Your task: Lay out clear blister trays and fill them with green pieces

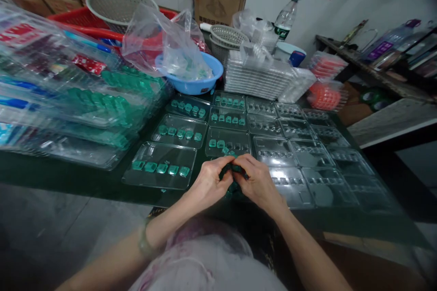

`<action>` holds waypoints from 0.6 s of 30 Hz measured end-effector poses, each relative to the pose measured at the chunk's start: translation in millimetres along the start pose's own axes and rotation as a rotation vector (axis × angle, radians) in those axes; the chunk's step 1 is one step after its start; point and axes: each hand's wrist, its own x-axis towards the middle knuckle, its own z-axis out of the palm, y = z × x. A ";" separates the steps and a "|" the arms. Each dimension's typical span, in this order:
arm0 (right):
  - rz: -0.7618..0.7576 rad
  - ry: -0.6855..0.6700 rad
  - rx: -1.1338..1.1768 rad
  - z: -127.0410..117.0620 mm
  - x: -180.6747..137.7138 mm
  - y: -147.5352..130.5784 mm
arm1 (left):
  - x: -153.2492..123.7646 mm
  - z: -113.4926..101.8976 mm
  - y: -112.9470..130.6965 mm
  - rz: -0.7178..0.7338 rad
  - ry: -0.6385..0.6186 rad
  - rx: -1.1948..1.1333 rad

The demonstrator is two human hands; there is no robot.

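My left hand (210, 181) and my right hand (256, 181) meet at the near middle of the table, fingertips pinched together on dark green plastic pieces (236, 168). Fingers cover much of these pieces, so their exact shape is hard to make out. Just beyond lies a clear plastic tray (235, 136) with green pieces (221, 144) in its left slots and bare slots to the right. Left of my hands, another clear tray (138, 179) carries a row of several green translucent pieces (161, 168). More loose green bits (233, 189) show below my fingers.
Clear trays (275, 143) with unfilled slots cover the right side. Packaged items (61, 95) pile up at left. Behind are a blue basin (194, 85) holding a plastic bag, stacked clear trays (251, 77), grey baskets (119, 2) and a bottle (287, 17). A shelf (375, 66) stands right.
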 end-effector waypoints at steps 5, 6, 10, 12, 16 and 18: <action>0.011 -0.002 0.054 -2.0 -5.9 -0.5 | -3.7 3.5 -0.4 0.108 -0.001 0.130; 0.019 0.008 0.055 -3.8 -7.3 0.9 | -3.6 3.4 -1.6 0.124 0.012 0.161; 0.085 0.088 0.076 -15.6 -14.2 10.5 | 0.3 -4.1 -7.6 0.100 0.181 0.237; 0.140 0.154 0.123 -20.5 -17.5 13.4 | 2.7 -9.0 -9.4 -0.027 0.225 0.184; 0.295 0.190 0.306 -17.0 -18.8 6.0 | 3.2 -9.6 -7.9 -0.161 0.166 0.017; 0.387 0.160 0.430 -10.2 -16.4 -0.4 | 1.5 -6.6 -5.5 -0.098 0.182 0.002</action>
